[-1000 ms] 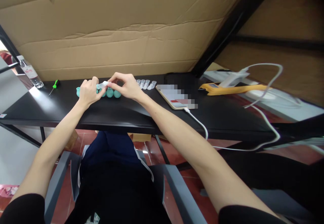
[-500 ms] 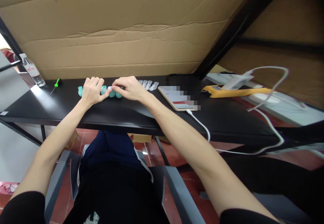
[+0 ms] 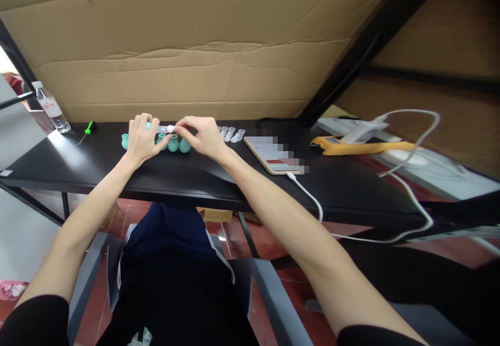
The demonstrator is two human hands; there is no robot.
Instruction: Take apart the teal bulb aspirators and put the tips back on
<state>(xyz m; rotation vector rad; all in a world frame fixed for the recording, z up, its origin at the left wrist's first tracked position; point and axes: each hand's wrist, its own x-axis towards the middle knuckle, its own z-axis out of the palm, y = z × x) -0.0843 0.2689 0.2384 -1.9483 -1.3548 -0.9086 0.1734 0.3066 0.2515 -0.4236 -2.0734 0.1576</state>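
Clasps tube (image 3: 161, 130) in left hand (image 3: 142, 136), teal end (image 3: 148, 125) inside grip; pinches white tip (image 3: 171, 128) in right hand (image 3: 206, 136). Runs lengthwise from left grip to right; lies between both, touching both, behind or over bulbs (image 3: 173, 144), exact height unclear

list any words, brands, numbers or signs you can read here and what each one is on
Nothing can be read with certainty.
Plastic bottle: red print on a pale label, too small and blurred.
Phone: its screen is pixelated, unreadable.
Sticker on the table's left corner: too small.
Yellow device: any text on its small screen is illegible.
Teal bulbs: no lettering visible.
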